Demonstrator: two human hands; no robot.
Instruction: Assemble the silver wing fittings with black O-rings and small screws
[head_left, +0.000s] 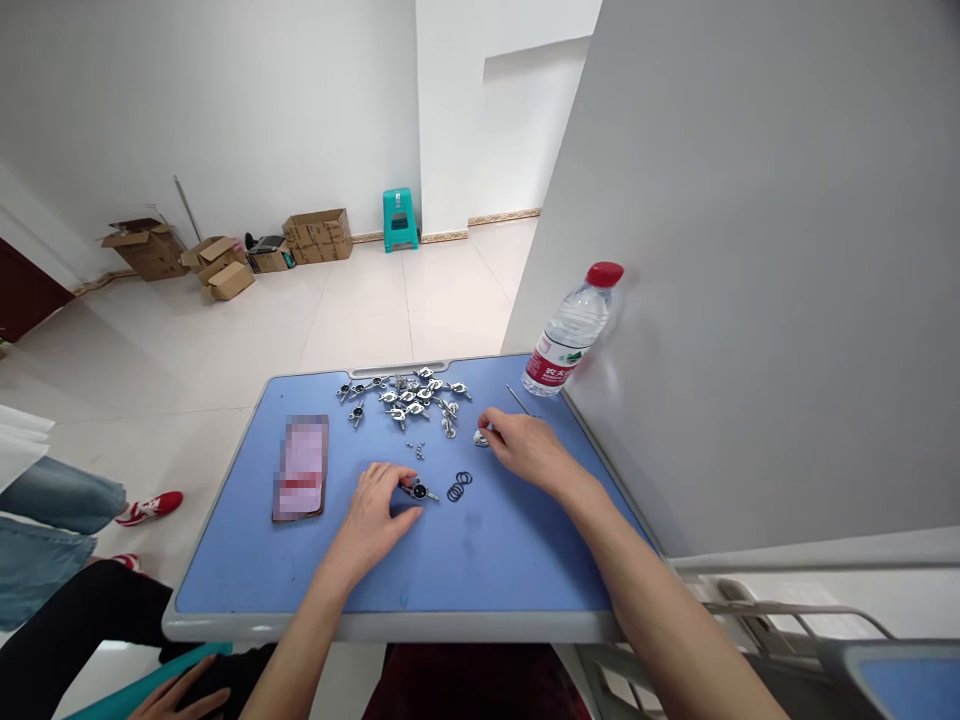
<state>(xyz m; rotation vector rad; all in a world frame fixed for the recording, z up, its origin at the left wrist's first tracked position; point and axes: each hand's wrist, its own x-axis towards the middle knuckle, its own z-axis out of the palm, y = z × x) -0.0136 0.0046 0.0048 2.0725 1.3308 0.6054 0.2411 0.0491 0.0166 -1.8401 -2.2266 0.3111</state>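
Midway between near and far edges of the smooth blue surface, your left hand curls at a black-centred metal fitting, its grip unclear; toward the right edge, your right hand pinches a rounded silvery piece.

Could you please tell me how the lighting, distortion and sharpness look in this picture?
Head view: bright, fairly even light, with a soft shadow beside the clear plastic bottle with a red cap; head view: probable wide-angle distortion, the bottle leaning outward; head view: small silver metal parts too tiny for fine detail, and the rectangular phone mostly pixelated.
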